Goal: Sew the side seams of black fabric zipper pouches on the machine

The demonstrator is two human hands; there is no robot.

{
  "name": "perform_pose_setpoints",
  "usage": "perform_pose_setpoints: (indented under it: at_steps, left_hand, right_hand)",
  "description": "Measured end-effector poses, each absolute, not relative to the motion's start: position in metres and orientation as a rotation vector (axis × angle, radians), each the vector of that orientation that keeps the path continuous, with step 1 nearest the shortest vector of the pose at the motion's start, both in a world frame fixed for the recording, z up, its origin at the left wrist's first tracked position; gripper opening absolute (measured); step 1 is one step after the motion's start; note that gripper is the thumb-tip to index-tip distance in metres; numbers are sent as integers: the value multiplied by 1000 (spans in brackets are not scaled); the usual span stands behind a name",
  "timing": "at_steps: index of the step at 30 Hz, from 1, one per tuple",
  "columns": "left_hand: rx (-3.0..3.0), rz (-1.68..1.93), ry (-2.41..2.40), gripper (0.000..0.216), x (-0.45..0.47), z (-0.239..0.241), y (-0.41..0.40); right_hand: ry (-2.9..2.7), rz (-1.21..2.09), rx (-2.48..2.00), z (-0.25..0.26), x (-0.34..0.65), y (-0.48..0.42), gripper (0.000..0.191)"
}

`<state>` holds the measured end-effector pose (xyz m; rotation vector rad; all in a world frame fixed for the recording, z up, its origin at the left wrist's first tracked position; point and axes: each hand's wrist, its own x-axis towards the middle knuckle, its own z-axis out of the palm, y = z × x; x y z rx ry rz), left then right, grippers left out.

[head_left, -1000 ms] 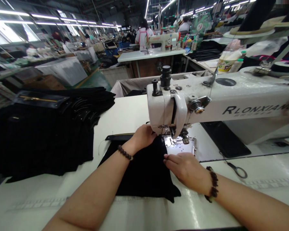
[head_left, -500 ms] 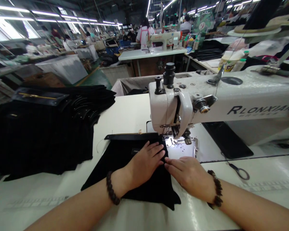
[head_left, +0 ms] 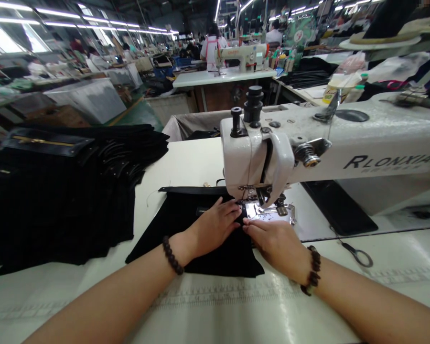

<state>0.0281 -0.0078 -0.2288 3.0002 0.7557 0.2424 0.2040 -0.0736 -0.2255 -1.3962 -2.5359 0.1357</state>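
Note:
A black fabric piece lies flat on the white table, its right edge at the presser foot of a white sewing machine. My left hand rests flat on the fabric with fingers stretched toward the needle. My right hand lies beside it, fingers flat on the fabric's right edge next to the lit needle plate. The fingertips of both hands nearly touch. Each wrist wears a dark bead bracelet.
A big pile of black pieces with a zipped one on top fills the table's left side. Small scissors lie at the right. A black mat sits under the machine arm. Other sewing stations and workers are behind.
My left hand came back from beside the machine head and laid flat on the fabric. Both hands and the fabric then slid forward toward the presser foot.

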Motion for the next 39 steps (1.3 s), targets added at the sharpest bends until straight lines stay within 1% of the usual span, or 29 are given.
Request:
perform_pose_setpoints:
  at_steps: [4,7,10,11,12,14,16,18,19,20,23,25,27,31,33,35,39]
  left_hand:
    - [2938,183,772,26,27,-224,-3]
    - [2914,172,782,25,26,-223,-1]
    - [2909,150,763,27,24,-222,0]
    - [2906,138,761,28,22,-220,-1]
    - [2900,130,769,30,21,-218,-3]
    - [2887,135,791,39,16,-213,-13]
    - [2882,178,769,58,12,-209,-29]
    - [2894,225,690,77,9,-208,-47]
    - [2906,244,653,80,8,-208,-55]
    - [2920,270,632,76,8,-209,-63]
    - [2949,386,629,45,9,-214,-75]
    - [2919,509,613,32,10,-214,-75]
    - [2790,615,644,30,9,-210,-71]
    - [2356,702,1014,24,6,-194,-54]
    - [2230,714,1140,28,6,-187,-47]
    - [2182,728,1155,30,7,-184,-44]
    - [2131,692,1034,28,8,-185,-46]
  right_hand:
    - [-2530,162,-1422,-220,203,-73,27]
    - [-2572,239,-1348,-207,218,-77,28]
    - [-2611,348,-1312,-195,250,-84,42]
    - [-2591,321,-1333,-193,261,-85,40]
    - [-2577,306,-1344,-192,270,-86,33]
    - [-2560,272,-1321,-194,280,-85,19]
    - [-2537,198,-1343,-199,275,-80,12]
    - [-2477,56,-1446,-205,261,-69,14]
    - [-2441,-10,-1500,-207,252,-63,18]
    - [-2416,-50,-1535,-210,243,-56,19]
    - [-2387,-119,-1578,-215,226,-42,23]
    - [-2397,-149,-1570,-214,224,-43,22]
    - [-2420,-168,-1543,-212,227,-52,21]
    - [-2466,-179,-1505,-207,233,-67,16]
    - [-2455,-183,-1535,-207,232,-65,14]
    - [-2423,-183,-1581,-209,231,-58,15]
    - [-2321,-215,-1666,-214,229,-49,19]
